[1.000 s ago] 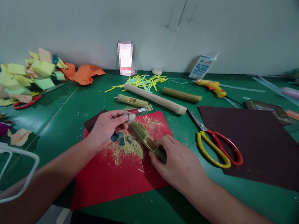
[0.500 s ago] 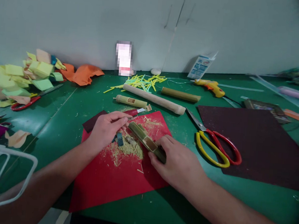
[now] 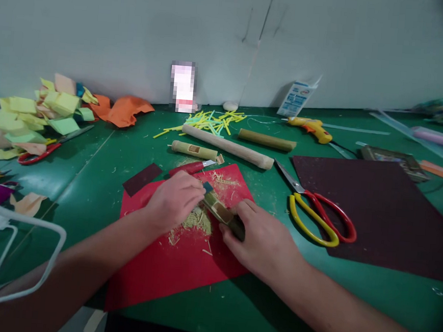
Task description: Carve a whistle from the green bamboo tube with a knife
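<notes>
My right hand [image 3: 256, 232] grips the near end of a green bamboo tube [image 3: 223, 213] with a rectangular opening cut in its side. Fingers drawn together, my left hand [image 3: 176, 199] is at the tube's far end. It holds a small dark teal piece [image 3: 207, 187], perhaps sandpaper, against that end. Below them lies a red sheet [image 3: 166, 279] with a pile of pale bamboo shavings [image 3: 197, 221]. Just beyond my left hand is a red-handled craft knife [image 3: 190, 167]. A small dark maroon piece [image 3: 141, 178] lies over the sheet's left corner.
Behind lie a notched bamboo piece [image 3: 195, 149], a long pale stick [image 3: 226, 147] and a bamboo tube [image 3: 267, 139]. Scissors [image 3: 317, 214] rest on a maroon sheet [image 3: 386, 220] at right, near a yellow glue gun [image 3: 312, 128]. Folded papers [image 3: 37, 115] are heaped at left.
My left hand has moved right and closed in on the tube's far end, with the dark teal piece now raised from the shavings. My right hand and the tube have barely moved.
</notes>
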Available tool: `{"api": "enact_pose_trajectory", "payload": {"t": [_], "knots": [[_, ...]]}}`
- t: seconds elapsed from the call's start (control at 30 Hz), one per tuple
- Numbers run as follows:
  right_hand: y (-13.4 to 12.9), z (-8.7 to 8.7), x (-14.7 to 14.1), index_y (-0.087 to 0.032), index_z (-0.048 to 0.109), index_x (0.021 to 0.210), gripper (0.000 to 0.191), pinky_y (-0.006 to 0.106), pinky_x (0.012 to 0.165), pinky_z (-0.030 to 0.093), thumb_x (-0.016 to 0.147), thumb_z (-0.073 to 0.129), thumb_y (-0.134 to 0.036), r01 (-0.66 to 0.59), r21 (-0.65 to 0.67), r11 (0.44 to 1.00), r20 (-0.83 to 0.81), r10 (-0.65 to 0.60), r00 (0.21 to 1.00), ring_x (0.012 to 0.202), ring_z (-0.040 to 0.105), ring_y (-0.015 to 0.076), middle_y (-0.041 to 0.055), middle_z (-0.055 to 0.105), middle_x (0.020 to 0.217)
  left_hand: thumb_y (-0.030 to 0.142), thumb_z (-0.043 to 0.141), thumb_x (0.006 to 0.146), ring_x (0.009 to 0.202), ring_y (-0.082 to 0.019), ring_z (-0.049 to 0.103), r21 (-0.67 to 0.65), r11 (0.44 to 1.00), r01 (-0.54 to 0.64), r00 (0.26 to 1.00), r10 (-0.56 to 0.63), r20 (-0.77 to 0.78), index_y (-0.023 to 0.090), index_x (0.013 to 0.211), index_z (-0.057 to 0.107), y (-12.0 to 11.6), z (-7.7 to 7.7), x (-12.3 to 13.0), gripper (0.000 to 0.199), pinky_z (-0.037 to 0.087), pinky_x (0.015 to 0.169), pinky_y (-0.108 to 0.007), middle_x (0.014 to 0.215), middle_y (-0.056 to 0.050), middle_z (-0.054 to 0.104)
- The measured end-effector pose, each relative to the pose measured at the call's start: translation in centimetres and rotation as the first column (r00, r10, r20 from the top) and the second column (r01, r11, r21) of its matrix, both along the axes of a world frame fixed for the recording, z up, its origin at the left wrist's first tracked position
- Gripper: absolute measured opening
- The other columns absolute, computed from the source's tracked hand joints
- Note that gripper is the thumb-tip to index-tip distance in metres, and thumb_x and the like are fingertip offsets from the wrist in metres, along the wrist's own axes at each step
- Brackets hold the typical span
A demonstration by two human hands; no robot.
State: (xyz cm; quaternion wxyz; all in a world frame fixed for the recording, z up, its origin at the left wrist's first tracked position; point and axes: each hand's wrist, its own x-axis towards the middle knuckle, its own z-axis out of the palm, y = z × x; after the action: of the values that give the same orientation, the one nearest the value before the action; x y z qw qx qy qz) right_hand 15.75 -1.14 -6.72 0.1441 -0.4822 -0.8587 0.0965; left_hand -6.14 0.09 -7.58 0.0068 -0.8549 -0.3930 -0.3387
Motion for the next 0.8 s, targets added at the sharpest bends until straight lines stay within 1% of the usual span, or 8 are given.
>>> {"api": "enact_pose_trajectory", "payload": {"t": [0.07,0.23,0.37,0.47,0.63,0.67,0.73,0.8], "knots": [[0.0,0.0,-0.1,-0.021,0.046,0.075,0.012,0.028,0.054,0.031,0.079,0.053,-0.029,-0.009,-0.011,1.0,-0.003,0.009,1.0,0.066,0.054,0.0165,0.002,0.057,0.075,0.016,0.051,0.092,0.087,-0.018,0.06,-0.007,0.998,0.056,0.997,-0.057,-0.045,0.015,0.09,0.066,-0.1,0.0,0.3,0.015,0.049,0.078,-0.034,0.093,-0.008,0.069],[0.0,0.0,-0.2,-0.02,0.047,0.077,0.011,0.029,0.056,0.032,0.08,0.052,-0.029,-0.001,-0.006,1.0,0.007,0.001,1.0,0.069,0.055,0.0173,0.0027,0.057,0.077,0.015,0.047,0.093,0.085,-0.018,0.059,0.053,0.999,0.002,0.996,0.003,-0.09,0.015,0.089,0.065,0.0,-0.2,0.0,0.018,0.046,0.077,-0.035,0.09,-0.008,0.068],[0.1,-0.2,-0.2,-0.02,0.047,0.079,0.011,0.029,0.057,0.032,0.082,0.051,-0.03,-0.017,-0.021,1.0,0.003,0.018,1.0,0.07,0.055,0.0173,0.0029,0.057,0.079,0.014,0.048,0.092,0.089,-0.019,0.058,0.024,0.998,0.059,0.987,-0.055,-0.148,0.014,0.095,0.064,0.1,-0.6,-0.4,0.017,0.046,0.08,-0.035,0.096,-0.009,0.068],[0.0,-0.1,-0.2,-0.02,0.046,0.077,0.013,0.029,0.056,0.031,0.082,0.051,-0.031,-0.006,-0.006,1.0,0.002,0.006,1.0,0.069,0.055,0.0173,0.0025,0.057,0.077,0.014,0.047,0.093,0.087,-0.019,0.058,0.095,0.995,-0.001,0.991,0.014,-0.134,0.014,0.089,0.064,0.3,-0.6,-0.4,0.017,0.045,0.078,-0.035,0.092,-0.009,0.068],[-0.1,0.1,-0.3,-0.021,0.046,0.075,0.014,0.029,0.054,0.028,0.08,0.053,-0.031,0.012,0.0,1.0,0.022,-0.012,1.0,0.067,0.054,0.017,0.0016,0.056,0.076,0.018,0.048,0.093,0.088,-0.018,0.06,-0.001,1.0,-0.003,0.996,0.003,-0.09,0.015,0.087,0.064,-0.2,0.2,0.2,0.017,0.045,0.08,-0.034,0.092,-0.007,0.069],[0.0,0.1,-0.2,-0.021,0.046,0.075,0.014,0.029,0.054,0.028,0.08,0.053,-0.032,0.019,0.003,1.0,0.028,-0.019,0.999,0.067,0.054,0.0171,0.0016,0.056,0.076,0.019,0.049,0.093,0.089,-0.018,0.06,-0.039,0.999,-0.037,0.999,0.036,-0.034,0.016,0.087,0.064,-0.2,0.5,0.3,0.017,0.045,0.082,-0.033,0.092,-0.006,0.069],[0.1,0.2,-0.1,-0.021,0.046,0.076,0.014,0.03,0.055,0.029,0.08,0.053,-0.032,0.032,0.008,0.999,0.041,-0.032,0.999,0.068,0.054,0.0174,0.0019,0.056,0.078,0.023,0.05,0.093,0.087,-0.016,0.061,-0.155,0.974,-0.166,0.975,0.186,0.119,0.017,0.086,0.064,-0.3,0.9,0.2,0.017,0.045,0.08,-0.03,0.091,-0.004,0.069],[0.3,0.3,0.0,-0.021,0.046,0.077,0.014,0.03,0.055,0.028,0.081,0.053,-0.032,0.04,0.004,0.999,0.051,-0.04,0.998,0.069,0.054,0.0176,0.0021,0.056,0.079,0.03,0.052,0.092,0.075,-0.014,0.061,-0.33,0.9,-0.284,0.889,0.376,0.262,0.018,0.086,0.065,-0.3,1.1,-0.1,0.018,0.046,0.068,-0.026,0.082,-0.002,0.068]]}}
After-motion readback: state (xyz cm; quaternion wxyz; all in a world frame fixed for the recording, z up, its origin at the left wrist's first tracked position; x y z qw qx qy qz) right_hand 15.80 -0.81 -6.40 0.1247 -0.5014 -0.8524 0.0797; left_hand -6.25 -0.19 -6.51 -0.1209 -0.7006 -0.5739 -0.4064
